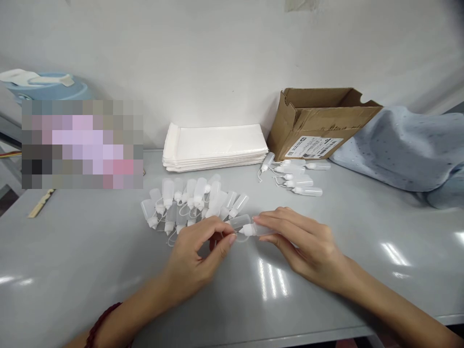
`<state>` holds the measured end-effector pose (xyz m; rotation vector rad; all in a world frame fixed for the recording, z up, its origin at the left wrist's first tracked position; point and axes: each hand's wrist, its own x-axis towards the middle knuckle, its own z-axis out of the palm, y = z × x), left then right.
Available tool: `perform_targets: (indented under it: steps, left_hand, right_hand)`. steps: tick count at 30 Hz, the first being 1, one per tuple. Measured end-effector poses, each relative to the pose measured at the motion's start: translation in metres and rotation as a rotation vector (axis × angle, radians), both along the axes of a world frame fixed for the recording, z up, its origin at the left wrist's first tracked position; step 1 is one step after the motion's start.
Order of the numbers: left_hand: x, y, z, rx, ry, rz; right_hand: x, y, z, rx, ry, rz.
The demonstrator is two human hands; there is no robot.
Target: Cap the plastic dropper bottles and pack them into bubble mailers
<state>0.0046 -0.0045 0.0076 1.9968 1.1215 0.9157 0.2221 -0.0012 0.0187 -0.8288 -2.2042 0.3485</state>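
Note:
My right hand [302, 241] grips a small translucent squeeze bottle [255, 229] lying sideways, its white nozzle pointing left. My left hand [197, 251] pinches at the nozzle tip of that bottle with thumb and forefinger. Just behind my hands lies a cluster of several similar small bottles [188, 200] on the grey table [90, 270]. A second, smaller group of bottles [297, 179] lies further back to the right, near a box.
A stack of white padded envelopes [213, 145] sits against the wall. An open cardboard box [319, 121] stands at the back right, with light blue cloth [409, 145] beside it. A blue lidded container [47, 84] and a wooden ruler [41, 203] are at the left.

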Motion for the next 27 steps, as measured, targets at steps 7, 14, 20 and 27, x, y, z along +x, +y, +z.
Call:
perform_targets:
  steps: [7, 14, 20, 27]
  left_hand:
    - [-0.001, 0.000, -0.004, 0.028, -0.037, -0.046]
    - [0.000, -0.001, -0.004, 0.094, -0.052, -0.053]
    - [0.000, -0.002, -0.005, 0.167, -0.020, -0.056]
    - [0.000, -0.001, -0.010, 0.352, 0.014, -0.030]
  right_hand:
    - [-0.002, -0.002, -0.004, 0.034, -0.006, 0.008]
    - [-0.004, -0.004, -0.006, 0.054, -0.021, -0.003]
    - [-0.004, -0.004, -0.007, 0.061, -0.016, 0.003]
    - [-0.005, -0.003, -0.007, 0.038, -0.006, 0.015]
